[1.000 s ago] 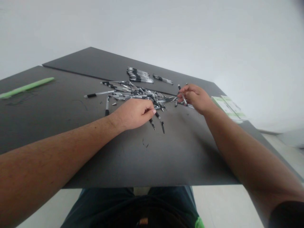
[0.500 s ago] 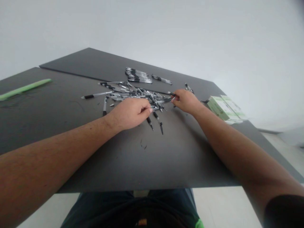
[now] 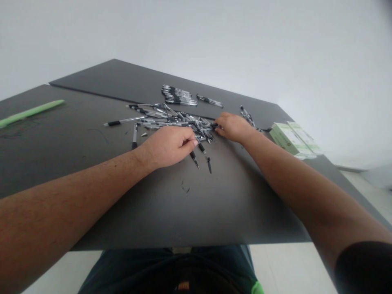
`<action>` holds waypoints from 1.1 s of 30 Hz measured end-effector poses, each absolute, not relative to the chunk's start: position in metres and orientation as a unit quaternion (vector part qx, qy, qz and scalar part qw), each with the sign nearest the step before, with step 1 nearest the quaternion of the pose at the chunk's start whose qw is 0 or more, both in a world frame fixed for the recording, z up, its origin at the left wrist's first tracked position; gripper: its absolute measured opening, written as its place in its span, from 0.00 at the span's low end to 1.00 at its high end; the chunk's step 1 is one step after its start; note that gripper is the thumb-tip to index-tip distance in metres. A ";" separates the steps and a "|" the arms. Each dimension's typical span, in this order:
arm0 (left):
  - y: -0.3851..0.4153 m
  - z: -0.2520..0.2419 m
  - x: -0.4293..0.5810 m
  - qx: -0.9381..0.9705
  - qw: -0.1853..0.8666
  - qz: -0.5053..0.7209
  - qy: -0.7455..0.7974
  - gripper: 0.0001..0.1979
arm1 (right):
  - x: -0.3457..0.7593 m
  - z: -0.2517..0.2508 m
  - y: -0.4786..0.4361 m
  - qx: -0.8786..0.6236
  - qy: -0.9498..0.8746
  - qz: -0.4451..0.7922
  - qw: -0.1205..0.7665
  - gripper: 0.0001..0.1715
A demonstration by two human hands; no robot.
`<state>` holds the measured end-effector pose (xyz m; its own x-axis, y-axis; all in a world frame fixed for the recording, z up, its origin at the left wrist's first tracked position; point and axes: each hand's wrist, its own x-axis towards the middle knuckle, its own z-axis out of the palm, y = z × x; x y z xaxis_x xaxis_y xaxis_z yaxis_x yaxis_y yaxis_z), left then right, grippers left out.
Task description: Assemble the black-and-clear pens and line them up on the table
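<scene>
The left hand (image 3: 171, 147) is hovering over or resting at the near edge of a loose heap of ballpoint pens (image 3: 176, 122); which of the two, I cannot tell. Its fingers are curling inward and its thumb is pressing against the forefinger, but whether a pen is sitting between them is not showing. Two black-gripped pens are pointing out just beyond its fingertips, toward the near edge of the gray table (image 3: 183, 216), and a black pen cap (image 3: 209, 165) is lying near them.

The right hand (image 3: 234, 128) is reaching into the right edge of the heap, its fingers bending toward dark pen ends; I cannot tell whether it is pinching one. The heap is lying across the middle of the table, between and beyond the hands, its clear-barreled pens crossing at many angles. A silver cone tip (image 3: 144, 134) is lying apart on its left.

Behind the heap, a neat row of pens (image 3: 179, 96) is lying side by side, with a smaller group of pens (image 3: 210, 101) just to its right. More pens (image 3: 247, 115) are lying beyond the right wrist.

Green-and-white cartons (image 3: 289, 139) are standing beside the right forearm; their contents are not showing. A light-green stick (image 3: 32, 113) is lying far left.
</scene>
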<state>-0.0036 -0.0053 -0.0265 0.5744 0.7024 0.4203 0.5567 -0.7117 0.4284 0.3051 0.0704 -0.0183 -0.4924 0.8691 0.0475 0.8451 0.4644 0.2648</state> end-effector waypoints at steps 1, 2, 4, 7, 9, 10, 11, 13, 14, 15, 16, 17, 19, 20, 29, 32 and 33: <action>-0.005 -0.026 -0.004 0.879 0.125 0.289 0.358 0.12 | 0.304 -0.019 0.069 0.505 0.852 0.132 0.045 0.19; -0.006 -0.026 -0.003 0.879 0.125 0.288 0.358 0.12 | 0.303 -0.020 0.068 0.507 0.850 0.137 0.043 0.19; -0.006 -0.026 -0.003 0.880 0.125 0.286 0.358 0.12 | 0.301 -0.022 0.066 0.513 0.846 0.140 0.043 0.20; -0.006 -0.026 -0.004 0.880 0.128 0.286 0.357 0.12 | 0.300 -0.024 0.064 0.518 0.843 0.138 0.039 0.20; -0.006 -0.027 -0.004 0.880 0.129 0.289 0.355 0.12 | 0.300 -0.022 0.062 0.522 0.842 0.136 0.022 0.20; -0.006 -0.028 -0.004 0.880 0.129 0.291 0.353 0.12 | 0.301 -0.020 0.061 0.524 0.841 0.136 0.010 0.20; -0.006 -0.028 -0.004 0.879 0.129 0.293 0.352 0.12 | 0.301 -0.018 0.059 0.524 0.841 0.136 -0.003 0.20; -0.005 -0.028 -0.003 0.877 0.130 0.296 0.356 0.12 | 0.303 -0.010 0.053 0.523 0.841 0.135 -0.034 0.20; -0.005 -0.027 -0.003 0.875 0.132 0.297 0.359 0.12 | 0.304 -0.006 0.048 0.522 0.841 0.134 -0.051 0.19; -0.005 -0.027 -0.003 0.873 0.134 0.297 0.363 0.12 | 0.304 -0.002 0.041 0.521 0.840 0.133 -0.070 0.19; -0.005 -0.027 -0.003 0.871 0.136 0.297 0.367 0.12 | 0.305 0.003 0.034 0.521 0.839 0.131 -0.089 0.18; -0.005 -0.026 -0.003 0.869 0.138 0.297 0.370 0.12 | 0.306 0.006 0.025 0.521 0.836 0.129 -0.110 0.18; -0.005 -0.026 -0.003 0.868 0.139 0.296 0.374 0.11 | 0.307 0.011 0.004 0.528 0.826 0.121 -0.154 0.16; -0.005 -0.026 -0.003 0.868 0.140 0.296 0.374 0.11 | 0.307 0.013 -0.007 0.537 0.817 0.114 -0.175 0.14; -0.010 -0.026 -0.002 0.879 0.159 0.289 0.344 0.12 | 0.296 0.007 -0.070 0.551 0.703 -0.065 -0.445 0.05; -0.013 -0.026 -0.001 0.875 0.173 0.308 0.332 0.14 | 0.284 -0.002 -0.071 0.498 0.680 -0.190 -0.504 0.10; -0.014 -0.026 -0.001 0.871 0.182 0.317 0.327 0.16 | 0.281 -0.005 -0.072 0.487 0.676 -0.223 -0.506 0.12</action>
